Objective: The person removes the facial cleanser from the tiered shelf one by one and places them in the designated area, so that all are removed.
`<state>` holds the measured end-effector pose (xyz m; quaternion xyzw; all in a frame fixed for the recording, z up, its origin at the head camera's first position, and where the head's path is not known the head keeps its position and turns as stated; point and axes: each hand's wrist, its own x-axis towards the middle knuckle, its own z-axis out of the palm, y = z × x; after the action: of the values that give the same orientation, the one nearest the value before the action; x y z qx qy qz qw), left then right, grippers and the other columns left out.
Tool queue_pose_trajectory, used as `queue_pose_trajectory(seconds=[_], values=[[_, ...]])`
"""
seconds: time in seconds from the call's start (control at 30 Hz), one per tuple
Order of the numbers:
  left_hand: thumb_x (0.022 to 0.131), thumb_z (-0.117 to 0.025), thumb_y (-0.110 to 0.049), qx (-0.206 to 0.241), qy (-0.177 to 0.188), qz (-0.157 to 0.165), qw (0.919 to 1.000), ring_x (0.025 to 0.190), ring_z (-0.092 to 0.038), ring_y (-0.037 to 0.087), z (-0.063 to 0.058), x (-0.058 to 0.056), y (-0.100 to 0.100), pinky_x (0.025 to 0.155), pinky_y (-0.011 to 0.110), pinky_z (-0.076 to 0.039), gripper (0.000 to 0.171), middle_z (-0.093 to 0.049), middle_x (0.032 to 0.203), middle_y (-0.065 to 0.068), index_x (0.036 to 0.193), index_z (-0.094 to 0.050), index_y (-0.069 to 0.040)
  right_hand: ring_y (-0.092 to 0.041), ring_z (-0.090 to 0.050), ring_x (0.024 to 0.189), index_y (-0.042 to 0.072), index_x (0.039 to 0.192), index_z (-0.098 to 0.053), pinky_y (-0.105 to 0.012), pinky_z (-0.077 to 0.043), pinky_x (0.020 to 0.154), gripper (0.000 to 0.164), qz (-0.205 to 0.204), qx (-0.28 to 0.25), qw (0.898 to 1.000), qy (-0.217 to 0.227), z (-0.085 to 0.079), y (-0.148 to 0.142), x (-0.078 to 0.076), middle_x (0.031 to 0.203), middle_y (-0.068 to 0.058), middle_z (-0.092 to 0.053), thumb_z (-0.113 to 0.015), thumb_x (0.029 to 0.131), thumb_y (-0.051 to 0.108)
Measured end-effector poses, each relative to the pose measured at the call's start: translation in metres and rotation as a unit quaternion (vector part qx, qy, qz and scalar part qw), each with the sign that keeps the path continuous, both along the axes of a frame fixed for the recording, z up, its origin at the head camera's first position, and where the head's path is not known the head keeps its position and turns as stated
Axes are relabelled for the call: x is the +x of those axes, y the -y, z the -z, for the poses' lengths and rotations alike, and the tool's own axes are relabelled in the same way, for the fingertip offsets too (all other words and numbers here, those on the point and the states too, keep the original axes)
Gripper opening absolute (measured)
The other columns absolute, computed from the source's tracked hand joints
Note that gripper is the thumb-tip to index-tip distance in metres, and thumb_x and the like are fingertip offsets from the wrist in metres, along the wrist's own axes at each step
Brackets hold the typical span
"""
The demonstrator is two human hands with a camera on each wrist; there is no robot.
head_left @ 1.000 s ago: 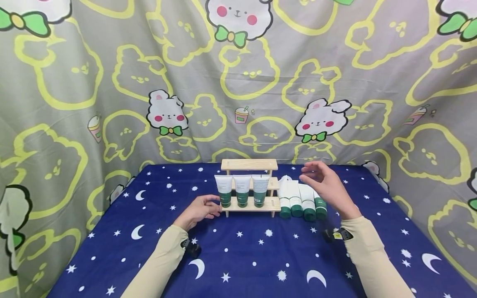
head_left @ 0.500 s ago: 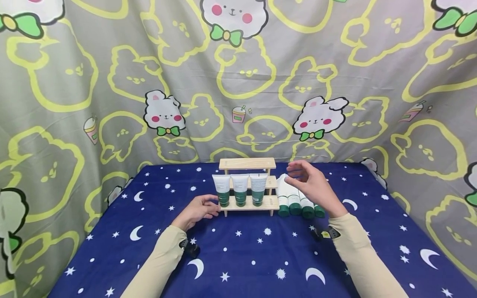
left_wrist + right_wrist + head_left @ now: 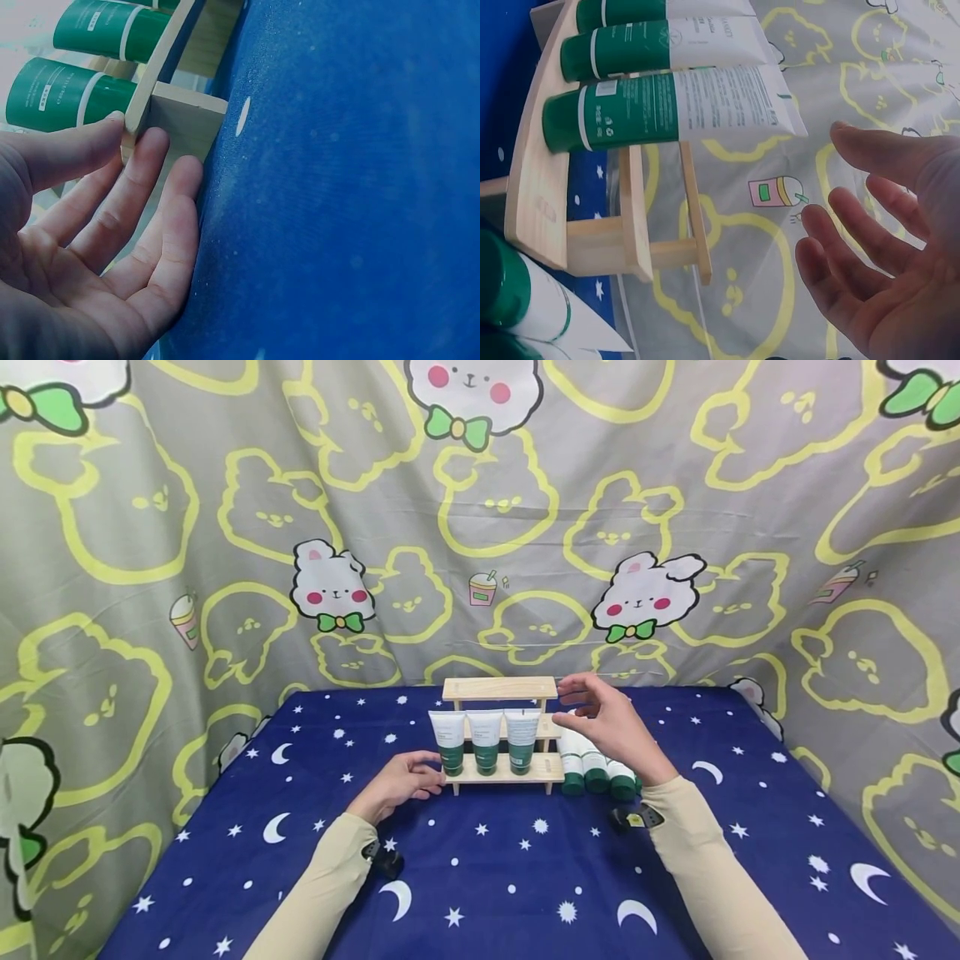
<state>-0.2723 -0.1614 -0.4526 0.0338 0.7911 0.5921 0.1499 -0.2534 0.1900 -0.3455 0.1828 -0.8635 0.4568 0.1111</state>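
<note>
In the head view, a wooden stand [image 3: 499,687] sits toward the far edge of the blue desk [image 3: 480,868]. Three standing tubes [image 3: 483,743] line its bottom shelf [image 3: 546,770], caps down, with bare board left at that shelf's right end. The lying tubes [image 3: 595,768] are grouped beside the stand's right end, partly hidden by the right hand [image 3: 609,722]. The left hand [image 3: 397,785] is at the bottom shelf's left end.

The left wrist view shows a light pinch: thumb against the shelf's left corner, index finger by the leg [image 3: 187,109], the others loosely bent. How hard they press cannot be told. The bracing seems well chosen, since a nudge at the opposite end could swivel the stand and topple the row; a steady inward hold, without lifting that corner, should serve best.

In the right wrist view, the right hand's thumb and fingers are spread, gently curved and holding nothing, apart from the rightmost tube [image 3: 675,109], beyond its crimped end. Any contact there is best made low, near the cap, because a push on the tall soft end would probably tip it.
</note>
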Motion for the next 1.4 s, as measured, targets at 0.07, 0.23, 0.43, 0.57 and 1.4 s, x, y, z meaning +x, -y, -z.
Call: queue_pose_trajectory(seconds=[0.07, 0.23, 0.43, 0.57, 1.4], values=[[0.093, -0.07, -0.003, 0.0, 0.002, 0.0, 1.0, 0.086, -0.075, 0.024, -0.001, 0.001, -0.001, 0.076, 0.035, -0.06, 0.042, -0.077, 0.097, 0.015, 0.133, -0.059, 0.003, -0.031, -0.066, 0.115, 0.011, 0.134, -0.058, -0.048, -0.054, 0.095, 0.049, -0.002, -0.003, 1.0, 0.001, 0.001, 0.002, -0.001, 0.13, -0.013, -0.064, -0.08, 0.091, 0.02], [0.093, -0.071, -0.003, 0.0, 0.006, 0.004, 1.0, 0.087, -0.075, 0.026, -0.003, 0.002, -0.002, 0.078, 0.037, -0.06, 0.042, -0.077, 0.098, 0.016, 0.133, -0.06, 0.003, -0.034, -0.066, 0.116, 0.012, 0.132, -0.058, -0.048, -0.055, 0.094, 0.046, -0.002, -0.009, 1.0, 0.005, 0.008, 0.004, -0.002, 0.129, -0.013, -0.065, -0.079, 0.091, 0.017], [0.093, -0.07, -0.003, 0.001, 0.001, 0.003, 1.0, 0.087, -0.075, 0.026, -0.003, 0.002, 0.0, 0.077, 0.037, -0.06, 0.042, -0.077, 0.098, 0.017, 0.133, -0.059, 0.004, -0.034, -0.066, 0.113, 0.009, 0.132, -0.058, -0.046, -0.055, 0.092, 0.046, -0.009, -0.024, 1.0, 0.011, 0.018, 0.007, -0.004, 0.129, -0.015, -0.065, -0.079, 0.091, 0.014], [0.093, -0.07, -0.002, -0.001, 0.0, -0.001, 1.0, 0.086, -0.075, 0.024, -0.002, 0.001, 0.001, 0.076, 0.036, -0.06, 0.043, -0.077, 0.097, 0.016, 0.133, -0.059, 0.004, -0.033, -0.066, 0.114, 0.009, 0.133, -0.057, -0.047, -0.054, 0.093, 0.047, -0.022, -0.038, 0.999, 0.004, 0.024, 0.011, -0.006, 0.129, -0.015, -0.065, -0.079, 0.091, 0.014], [0.095, -0.069, -0.004, 0.0, -0.003, 0.011, 0.9999, 0.088, -0.074, 0.025, -0.003, 0.001, 0.0, 0.077, 0.036, -0.06, 0.042, -0.077, 0.098, 0.015, 0.134, -0.058, 0.004, -0.033, -0.069, 0.112, 0.007, 0.132, -0.057, -0.045, -0.058, 0.092, 0.043, -0.034, -0.011, 0.999, 0.034, 0.053, 0.03, -0.014, 0.116, -0.014, -0.065, -0.076, 0.093, 0.012]])
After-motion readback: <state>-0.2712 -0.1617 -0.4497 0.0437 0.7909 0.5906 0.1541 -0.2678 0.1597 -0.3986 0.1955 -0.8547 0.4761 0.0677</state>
